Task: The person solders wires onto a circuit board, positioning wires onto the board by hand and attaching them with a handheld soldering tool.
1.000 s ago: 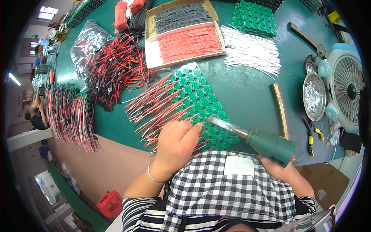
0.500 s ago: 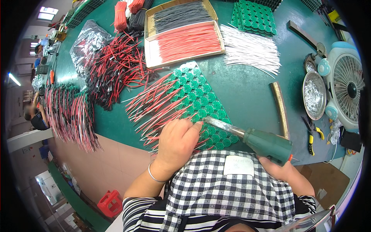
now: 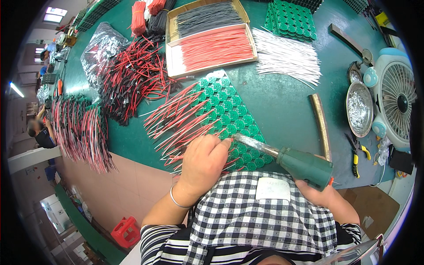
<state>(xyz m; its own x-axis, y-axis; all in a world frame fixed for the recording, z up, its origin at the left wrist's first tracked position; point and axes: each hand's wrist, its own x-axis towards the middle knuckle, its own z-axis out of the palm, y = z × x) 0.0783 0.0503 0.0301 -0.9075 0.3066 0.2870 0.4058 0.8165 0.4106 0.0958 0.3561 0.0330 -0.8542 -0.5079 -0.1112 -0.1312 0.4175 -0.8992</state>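
Flat on the counter [image 3: 285,104], the board [image 3: 234,115], with red-and-white wires [image 3: 170,126] fanned out from its left side. Over the board's near left, the left grip [image 3: 205,159], pinched closed on a red wire [image 3: 231,139] beside the tip of the iron [image 3: 307,168]; off its near right, the right grip [image 3: 313,193], partly hidden, closed around the iron's handle. Beyond the board, the box [image 3: 175,57]; beyond and right, the white wires [image 3: 287,57]; right of the board, the bar [image 3: 320,126], then the dish [image 3: 363,132], pliers [image 3: 355,160] and fan [image 3: 401,102].

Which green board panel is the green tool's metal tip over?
The panel beside the left hand, with red and white wires trailing off its left side. The stacked panels at top right show no wires.
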